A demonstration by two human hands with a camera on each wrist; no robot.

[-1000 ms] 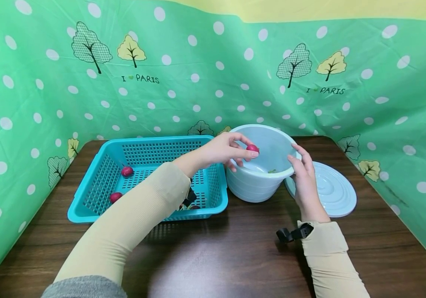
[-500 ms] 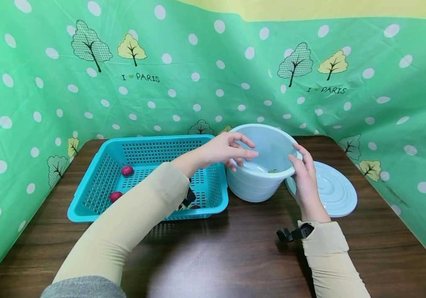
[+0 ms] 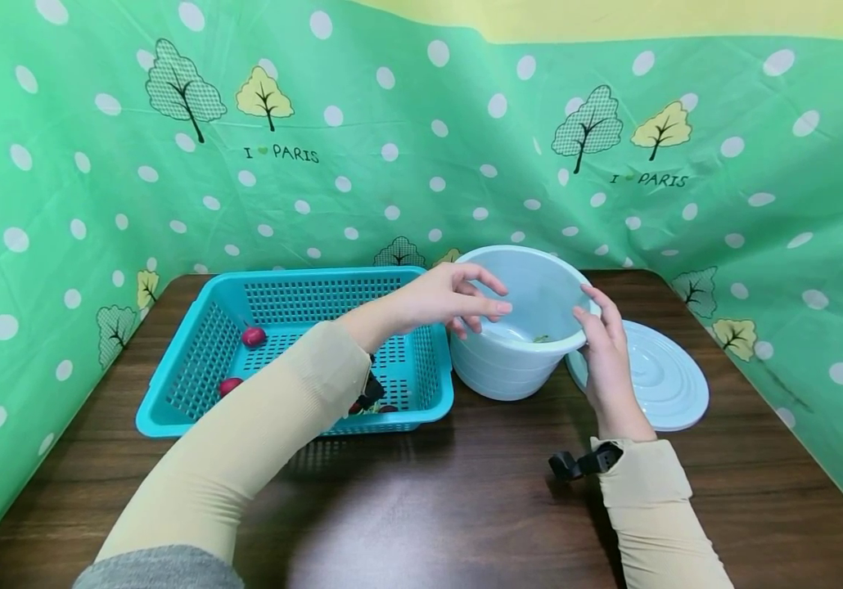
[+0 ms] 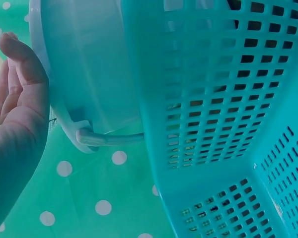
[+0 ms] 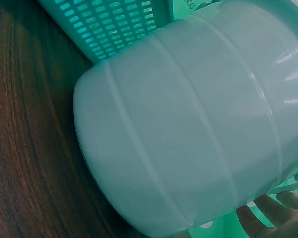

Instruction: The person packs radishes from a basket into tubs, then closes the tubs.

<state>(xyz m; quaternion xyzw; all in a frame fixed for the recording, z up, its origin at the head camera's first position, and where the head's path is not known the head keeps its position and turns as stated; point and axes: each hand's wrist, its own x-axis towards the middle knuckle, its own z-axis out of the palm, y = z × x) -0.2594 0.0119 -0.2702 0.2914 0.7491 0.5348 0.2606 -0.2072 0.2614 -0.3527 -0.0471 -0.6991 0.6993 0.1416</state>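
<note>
A pale blue bucket (image 3: 504, 372) stands upright on the table, leafy green bits (image 3: 542, 338) visible inside low down. Over its left rim hangs my left hand (image 3: 445, 296), fingers loosely spread and holding nothing; the left wrist view puts this hand (image 4: 21, 99) at the rim. My right hand (image 3: 608, 360) grips the right side of the rim between thumb and fingers. To the left, a turquoise basket (image 3: 174, 421) holds red radishes, one radish (image 3: 253, 336) near its back and another radish (image 3: 229, 385) partly behind my left sleeve. More lie at the near right, mostly hidden.
A round pale blue lid (image 3: 668, 376) lies flat to the right of the bucket, partly behind my right hand. The basket stands close against the bucket's left side. A dotted green curtain (image 3: 362, 164) closes off the back. Dark wooden tabletop (image 3: 466, 507) extends in front.
One second ago my left thumb and fingers pinched a radish above the bucket; they let it go, and it is out of sight. The right hand keeps its grip on the rim.
</note>
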